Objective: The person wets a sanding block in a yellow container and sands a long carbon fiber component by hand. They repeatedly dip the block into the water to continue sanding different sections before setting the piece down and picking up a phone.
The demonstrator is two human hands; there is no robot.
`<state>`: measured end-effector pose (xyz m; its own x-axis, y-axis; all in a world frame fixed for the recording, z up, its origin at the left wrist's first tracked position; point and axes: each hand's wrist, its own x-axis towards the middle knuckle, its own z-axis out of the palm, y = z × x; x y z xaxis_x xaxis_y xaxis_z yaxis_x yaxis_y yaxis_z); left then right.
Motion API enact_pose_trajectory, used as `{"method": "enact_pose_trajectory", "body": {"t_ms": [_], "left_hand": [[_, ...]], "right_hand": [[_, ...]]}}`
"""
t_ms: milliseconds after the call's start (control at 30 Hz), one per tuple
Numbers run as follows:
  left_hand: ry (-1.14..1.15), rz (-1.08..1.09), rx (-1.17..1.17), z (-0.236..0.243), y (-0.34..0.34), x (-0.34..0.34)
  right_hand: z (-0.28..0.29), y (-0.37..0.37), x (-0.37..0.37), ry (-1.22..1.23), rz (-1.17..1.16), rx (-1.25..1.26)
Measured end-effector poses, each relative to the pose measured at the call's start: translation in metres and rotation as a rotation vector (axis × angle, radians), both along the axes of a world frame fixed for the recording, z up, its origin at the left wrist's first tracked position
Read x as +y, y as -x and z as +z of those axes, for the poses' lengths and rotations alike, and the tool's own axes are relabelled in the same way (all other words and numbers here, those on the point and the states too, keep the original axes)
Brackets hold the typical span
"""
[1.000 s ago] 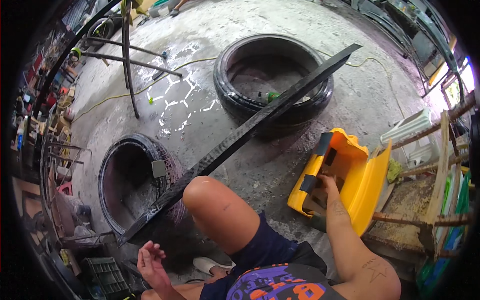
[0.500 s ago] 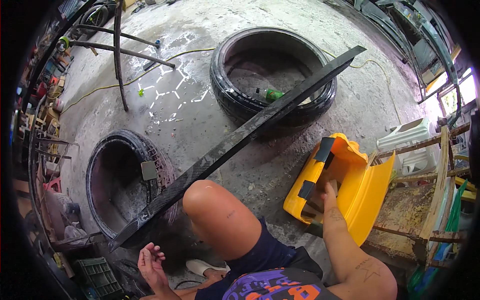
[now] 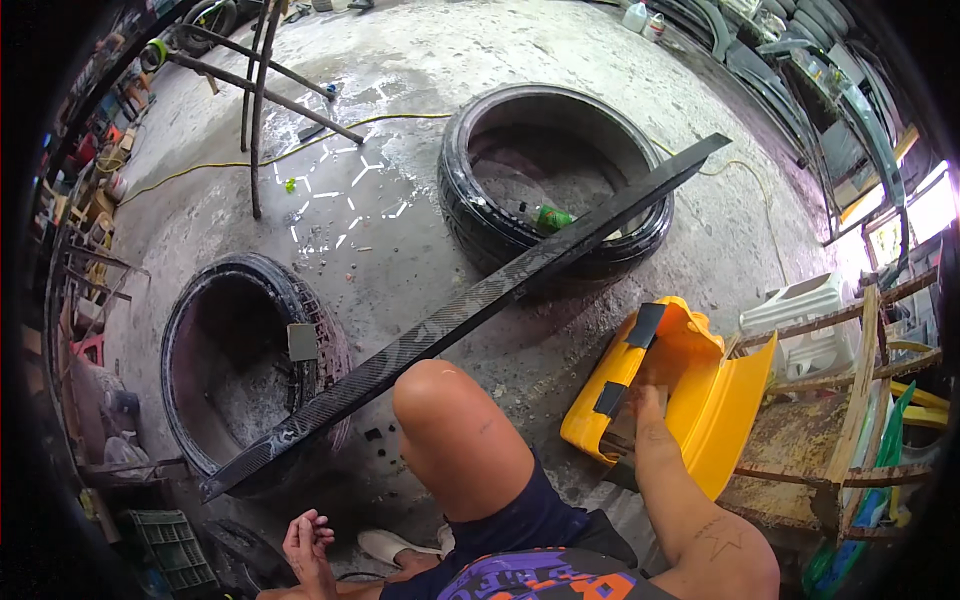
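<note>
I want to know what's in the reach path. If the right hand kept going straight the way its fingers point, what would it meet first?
The right hand points up and away, already against the yellow moulded panel. Its inner face and the black tape patch look first in line, though depth is unclear.

Your right hand [image 3: 645,420] rests on a bright yellow moulded panel [image 3: 690,400], a curved, glossy shell standing tilted on its lower edge on the concrete floor [image 3: 420,80], just right of your bent knee. Two black patches sit on its near rim, one near the top and one lower down beside your fingers [image 3: 640,395]. Its far side leans toward a rusty wooden frame [image 3: 850,400].
</note>
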<state>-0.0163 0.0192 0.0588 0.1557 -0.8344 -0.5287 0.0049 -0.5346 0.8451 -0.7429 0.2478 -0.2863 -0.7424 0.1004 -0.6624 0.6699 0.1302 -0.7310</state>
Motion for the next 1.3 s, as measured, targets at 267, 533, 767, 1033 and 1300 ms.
{"method": "enact_pose_trajectory", "body": {"t_ms": [267,533,767,1033,1300], "left_hand": [[0.145,-0.087,0.139,0.003,0.043,-0.041],[0.222,-0.336,0.594,-0.002,0.189,-0.141],[0.054,-0.155,1.241,-0.052,0.203,-0.174],[0.404,-0.183,0.366,0.029,0.042,-0.139],[0.532,-0.097,-0.188,0.018,-0.051,-0.11]], "right_hand": [[0.153,-0.04,-0.043,0.739,-0.009,0.051],[0.352,-0.158,-0.229,0.674,0.764,0.072],[0.415,-0.371,-0.393,0.232,1.988,-0.026],[0.431,-0.48,-0.453,0.216,2.776,0.797],[0.399,-0.531,-0.416,0.636,2.324,0.057]]}}
